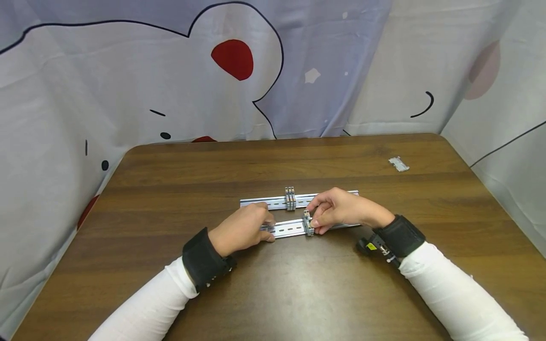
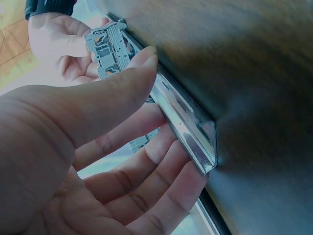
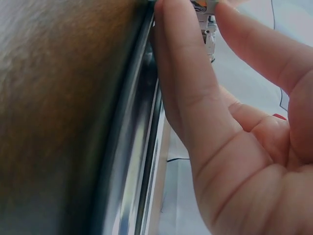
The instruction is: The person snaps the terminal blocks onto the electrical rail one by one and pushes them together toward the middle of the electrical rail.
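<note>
Two slotted metal DIN rails lie one behind the other on the table. My left hand holds the left end of the front DIN rail, thumb on the near edge and fingers along the far edge. A grey terminal block with orange bits inside stands across this rail near its middle. My right hand pinches that block between thumb and fingers. On the rear DIN rail several terminal blocks stand side by side, just behind the gap between my hands.
A small whitish piece lies at the back right of the brown wooden table. Printed cloth hangs behind the table and along its sides.
</note>
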The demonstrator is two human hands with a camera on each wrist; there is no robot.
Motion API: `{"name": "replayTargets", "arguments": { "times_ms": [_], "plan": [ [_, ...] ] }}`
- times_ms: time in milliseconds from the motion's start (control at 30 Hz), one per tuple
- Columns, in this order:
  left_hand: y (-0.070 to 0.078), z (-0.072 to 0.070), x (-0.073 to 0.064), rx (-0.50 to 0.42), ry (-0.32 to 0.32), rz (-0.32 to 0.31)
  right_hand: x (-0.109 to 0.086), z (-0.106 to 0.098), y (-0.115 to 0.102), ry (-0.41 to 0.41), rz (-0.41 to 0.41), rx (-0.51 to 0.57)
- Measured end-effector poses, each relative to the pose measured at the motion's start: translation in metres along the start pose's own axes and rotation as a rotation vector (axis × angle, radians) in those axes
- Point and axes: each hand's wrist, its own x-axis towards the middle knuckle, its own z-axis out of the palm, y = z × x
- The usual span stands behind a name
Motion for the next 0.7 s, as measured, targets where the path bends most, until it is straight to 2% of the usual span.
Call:
{"name": "replayTargets", "arguments": {
  "times_ms": [300,700],
  "plan": [
    [-0.0008,-0.0036,-0.0007,0.001,-0.004,0.002,-0.0001,-0.0002,-0.0051,-0.024,-0.018,-0.055],
    [-0.0003,0.001,-0.0016,0.0,0.007,0.011,-0.0066,-0.0067,-0.0013,-0.049,-0.037,-0.088]
  ]
}}
